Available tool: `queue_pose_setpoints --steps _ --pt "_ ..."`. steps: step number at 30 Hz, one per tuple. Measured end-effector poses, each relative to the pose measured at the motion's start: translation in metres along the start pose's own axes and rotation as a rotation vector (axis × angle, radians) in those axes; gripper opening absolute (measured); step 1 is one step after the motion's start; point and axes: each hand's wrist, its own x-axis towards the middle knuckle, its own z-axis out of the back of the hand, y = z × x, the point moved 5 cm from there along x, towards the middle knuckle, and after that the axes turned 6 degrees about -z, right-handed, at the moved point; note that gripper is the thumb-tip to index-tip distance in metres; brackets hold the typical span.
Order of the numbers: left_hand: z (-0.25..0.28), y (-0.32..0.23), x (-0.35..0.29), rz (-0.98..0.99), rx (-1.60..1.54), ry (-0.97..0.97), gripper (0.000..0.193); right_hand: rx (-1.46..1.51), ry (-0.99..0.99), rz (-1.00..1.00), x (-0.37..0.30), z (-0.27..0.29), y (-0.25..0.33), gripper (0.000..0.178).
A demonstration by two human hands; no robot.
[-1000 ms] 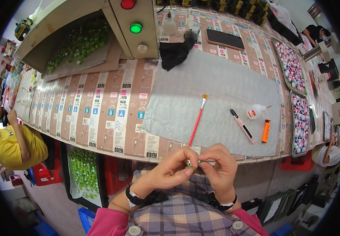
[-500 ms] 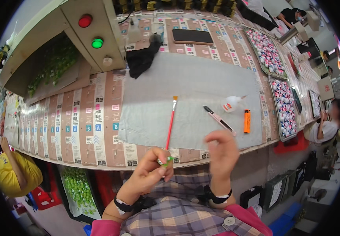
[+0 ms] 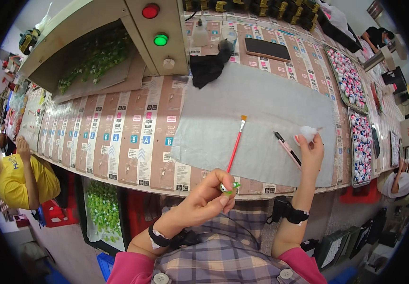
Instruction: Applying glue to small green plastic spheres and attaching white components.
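My left hand (image 3: 204, 201) is raised over the table's near edge and pinches a small green and white piece (image 3: 230, 187) between thumb and fingers. My right hand (image 3: 311, 154) is stretched out over the grey mat (image 3: 242, 109), and its fingertips close on a small white fluffy lump (image 3: 308, 133) lying there. A red-handled paintbrush (image 3: 236, 146) lies on the mat between my hands, bristles pointing away from me. A pink and black pen (image 3: 287, 149) lies just left of my right hand.
Two trays of small coloured beads (image 3: 349, 78) (image 3: 361, 142) line the right side. A dark phone (image 3: 267, 48), a black cloth (image 3: 206, 66) and a control box with red and green buttons (image 3: 159, 40) stand behind the mat. A person in yellow (image 3: 19, 180) sits left.
My hands were together at the table's edge on the small piece. The right hand let go and reached forward to the white lump; the left hand keeps the green and white piece.
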Motion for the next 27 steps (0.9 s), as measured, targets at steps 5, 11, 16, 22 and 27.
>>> queue_pose_setpoints --steps 5,11,16,22,27 --pt "0.004 0.003 0.000 0.002 -0.034 -0.010 0.014 0.386 0.083 0.097 -0.061 -0.013 0.067 0.037" --pt "0.003 0.003 0.000 -0.013 -0.070 -0.017 0.014 0.432 0.229 0.205 -0.113 -0.005 0.094 0.061" --pt "0.003 0.000 0.001 -0.032 0.020 -0.031 0.015 0.380 0.153 0.203 -0.126 -0.005 0.110 0.067" --pt "0.002 0.001 -0.004 -0.070 0.138 -0.046 0.019 0.459 0.091 0.246 -0.131 -0.007 0.110 0.061" --pt "0.002 0.000 -0.003 -0.066 0.142 -0.049 0.020 0.429 0.105 0.305 -0.136 -0.010 0.112 0.058"
